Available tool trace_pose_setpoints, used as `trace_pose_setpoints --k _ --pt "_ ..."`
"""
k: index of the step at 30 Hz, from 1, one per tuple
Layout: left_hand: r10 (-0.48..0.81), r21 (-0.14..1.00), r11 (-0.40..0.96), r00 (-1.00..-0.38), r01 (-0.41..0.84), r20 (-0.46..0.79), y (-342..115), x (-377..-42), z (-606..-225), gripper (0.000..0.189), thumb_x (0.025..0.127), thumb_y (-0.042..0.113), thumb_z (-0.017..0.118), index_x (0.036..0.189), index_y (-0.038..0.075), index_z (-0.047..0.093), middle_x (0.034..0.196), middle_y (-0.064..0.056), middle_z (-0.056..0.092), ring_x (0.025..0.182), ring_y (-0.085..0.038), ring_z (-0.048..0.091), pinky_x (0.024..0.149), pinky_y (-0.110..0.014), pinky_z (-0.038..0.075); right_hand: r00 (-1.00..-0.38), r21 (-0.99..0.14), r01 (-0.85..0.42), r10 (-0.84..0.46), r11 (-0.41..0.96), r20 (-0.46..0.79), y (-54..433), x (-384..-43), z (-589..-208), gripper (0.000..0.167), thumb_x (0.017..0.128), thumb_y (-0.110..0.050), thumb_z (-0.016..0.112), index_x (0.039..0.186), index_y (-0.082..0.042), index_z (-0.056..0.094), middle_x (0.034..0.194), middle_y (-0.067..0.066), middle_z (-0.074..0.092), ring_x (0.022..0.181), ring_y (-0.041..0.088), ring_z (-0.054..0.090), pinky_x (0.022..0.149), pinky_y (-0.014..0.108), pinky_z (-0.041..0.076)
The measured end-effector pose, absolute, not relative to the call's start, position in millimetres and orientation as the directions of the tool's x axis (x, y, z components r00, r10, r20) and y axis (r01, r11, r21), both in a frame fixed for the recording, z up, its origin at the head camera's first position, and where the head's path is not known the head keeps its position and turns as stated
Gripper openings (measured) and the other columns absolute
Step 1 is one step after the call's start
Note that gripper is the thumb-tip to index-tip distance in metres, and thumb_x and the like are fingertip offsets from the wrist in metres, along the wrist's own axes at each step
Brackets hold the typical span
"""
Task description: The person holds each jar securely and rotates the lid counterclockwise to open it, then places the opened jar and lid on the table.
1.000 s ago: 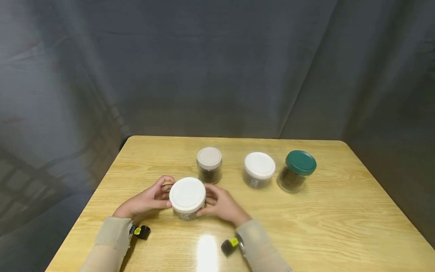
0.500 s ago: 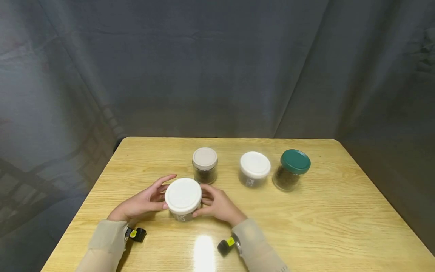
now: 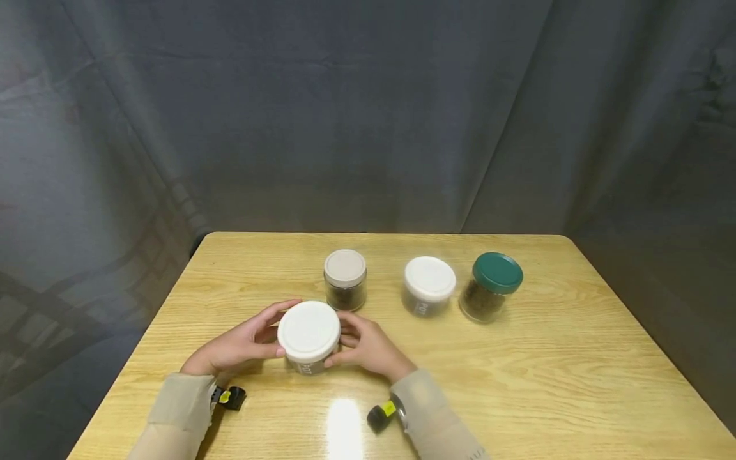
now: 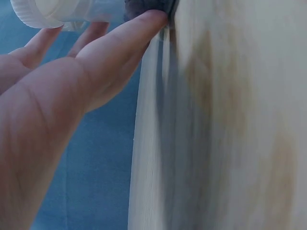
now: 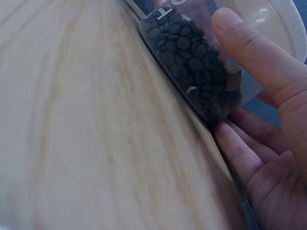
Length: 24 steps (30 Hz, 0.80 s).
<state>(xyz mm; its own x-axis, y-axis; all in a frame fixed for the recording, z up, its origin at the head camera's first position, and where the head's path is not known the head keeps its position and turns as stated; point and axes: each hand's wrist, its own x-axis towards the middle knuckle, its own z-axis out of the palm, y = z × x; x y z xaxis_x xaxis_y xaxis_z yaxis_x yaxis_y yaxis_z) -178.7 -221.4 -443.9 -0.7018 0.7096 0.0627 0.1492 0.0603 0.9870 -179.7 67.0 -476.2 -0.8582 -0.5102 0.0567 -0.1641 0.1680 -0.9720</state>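
Observation:
A clear jar with a white lid (image 3: 309, 329) stands on the table between both hands. My left hand (image 3: 250, 342) holds its left side, the thumb at the front and the other fingers towards the back. On the opposite side my right hand (image 3: 370, 348) grips it, thumb in front, fingers partly hidden behind. Dark round pellets and one brown chunk fill the lower part of the jar (image 5: 187, 57) in the right wrist view, with white lettering on its wall. Only part of the jar (image 4: 96, 9) shows at the top of the left wrist view.
Just behind the held jar is a beige-lidded jar (image 3: 345, 281) with dark contents. Further right stand another white-lidded jar (image 3: 430, 281) and a green-lidded jar (image 3: 494, 281), close together. The wooden table (image 3: 546, 370) ends at a dark grey curtain (image 3: 356, 128).
The whole head view has shifted slightly, so everything appears a little further left. Both hands stay at the white-lidded jar; the left fingers, lifted somewhat half a second ago, lie closer to it now.

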Motion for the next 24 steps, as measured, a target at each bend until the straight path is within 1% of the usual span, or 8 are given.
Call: trace_pose_setpoints --k 4,9,12,14,18,20,22,24 --pt "0.708 0.987 0.055 -0.703 0.151 0.068 -221.9 -179.5 -444.4 0.08 0.094 -0.001 0.067 0.159 0.008 0.022 0.157 -0.014 0.035 0.135 -0.015 0.048 0.105 -0.032 0.049 -0.862 -0.972 -0.159 -0.505 0.176 0.049 67.0 -179.4 -475.8 0.089 0.069 -0.008 0.093 0.147 -0.008 0.05 0.144 0.014 0.055 0.125 0.027 0.06 0.098 0.023 0.052" --pt "0.691 0.987 0.078 -0.721 0.139 0.047 -225.0 -179.8 -446.5 0.075 0.094 0.001 0.068 0.155 0.007 0.025 0.154 -0.023 0.037 0.135 -0.015 0.048 0.106 -0.031 0.046 -0.864 -0.969 -0.159 -0.501 0.188 0.045 67.1 -179.5 -475.3 0.089 0.068 -0.008 0.093 0.146 -0.008 0.051 0.144 0.013 0.055 0.125 0.026 0.061 0.098 0.022 0.052" --pt "0.686 0.992 0.07 -0.727 0.108 0.03 -226.2 -179.8 -446.8 0.07 0.095 0.001 0.067 0.152 0.008 0.026 0.153 -0.027 0.037 0.134 -0.014 0.049 0.105 -0.032 0.046 -0.863 -0.969 -0.163 -0.503 0.187 0.048 67.1 -179.4 -475.2 0.089 0.069 -0.009 0.093 0.147 -0.008 0.05 0.144 0.013 0.055 0.125 0.026 0.061 0.098 0.023 0.052" --pt "0.689 0.995 0.05 -0.724 0.09 0.03 -226.4 -180.1 -446.6 0.066 0.095 0.001 0.067 0.148 0.008 0.027 0.152 -0.026 0.04 0.132 -0.015 0.052 0.104 -0.033 0.048 -0.862 -0.968 -0.167 -0.504 0.185 0.053 67.4 -179.6 -475.7 0.089 0.069 -0.009 0.093 0.147 -0.008 0.05 0.144 0.013 0.055 0.125 0.026 0.06 0.098 0.023 0.052" --pt "0.698 0.997 0.018 -0.715 0.074 0.04 -227.2 -180.4 -446.2 0.058 0.096 0.0 0.066 0.14 0.01 0.029 0.148 -0.018 0.046 0.129 -0.014 0.055 0.102 -0.031 0.051 -0.859 -0.967 -0.178 -0.508 0.181 0.062 67.9 -179.9 -476.2 0.089 0.069 -0.009 0.093 0.147 -0.007 0.05 0.145 0.014 0.054 0.125 0.028 0.06 0.098 0.023 0.052" --pt "0.701 0.997 0.013 -0.712 0.073 0.043 -227.6 -180.5 -446.6 0.056 0.096 0.0 0.065 0.137 0.01 0.029 0.146 -0.017 0.047 0.129 -0.013 0.055 0.102 -0.03 0.051 -0.857 -0.967 -0.182 -0.511 0.18 0.066 67.8 -180.0 -476.4 0.089 0.069 -0.009 0.093 0.147 -0.007 0.05 0.145 0.015 0.054 0.125 0.029 0.06 0.098 0.023 0.052" --pt "0.702 0.997 0.012 -0.711 0.073 0.043 -228.0 -180.3 -447.0 0.058 0.096 0.0 0.065 0.139 0.009 0.027 0.148 -0.019 0.045 0.129 -0.013 0.054 0.102 -0.03 0.051 -0.856 -0.966 -0.183 -0.512 0.181 0.066 67.5 -180.2 -476.8 0.089 0.069 -0.008 0.093 0.147 -0.007 0.05 0.144 0.015 0.054 0.125 0.028 0.061 0.098 0.023 0.052" --pt "0.704 0.998 0.011 -0.709 0.07 0.042 -228.5 -179.8 -447.4 0.065 0.097 -0.001 0.064 0.145 0.007 0.022 0.151 -0.025 0.04 0.131 -0.014 0.053 0.103 -0.031 0.05 -0.856 -0.967 -0.181 -0.514 0.179 0.065 66.9 -180.3 -476.9 0.089 0.069 -0.009 0.093 0.147 -0.007 0.05 0.144 0.015 0.055 0.125 0.027 0.061 0.098 0.023 0.052"
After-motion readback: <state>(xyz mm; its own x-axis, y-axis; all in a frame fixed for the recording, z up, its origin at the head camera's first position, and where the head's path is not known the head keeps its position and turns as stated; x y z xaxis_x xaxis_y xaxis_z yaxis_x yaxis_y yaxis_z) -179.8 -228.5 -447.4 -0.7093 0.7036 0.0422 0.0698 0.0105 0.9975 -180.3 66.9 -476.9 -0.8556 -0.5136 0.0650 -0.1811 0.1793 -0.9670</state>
